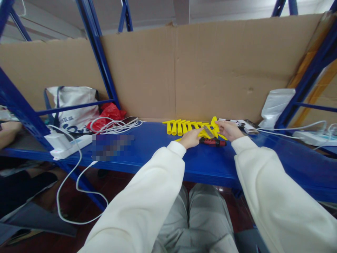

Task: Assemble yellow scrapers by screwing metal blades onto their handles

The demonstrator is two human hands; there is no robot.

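Note:
Several yellow parts (179, 128) with tube-like ends stand in a row on the blue table, near the cardboard wall. My left hand (191, 138) is closed at the near left side of a yellow piece (204, 133) that has a grey strip (209, 132) across it. Just right of the row, my right hand (229, 130) has its fingers pinched at another yellow piece (215, 127). A red and black tool (213, 142) lies on the table between my hands. The small ends of the pieces are partly hidden by my fingers.
White coiled cable (116, 125), a red bag (112, 111) and a white cloth bag (76, 109) are at left. A power strip (71, 147) sits by the left post. At right are a clear plastic bag (276, 105) and another power strip (314, 137). Another person's hand (9, 133) shows far left.

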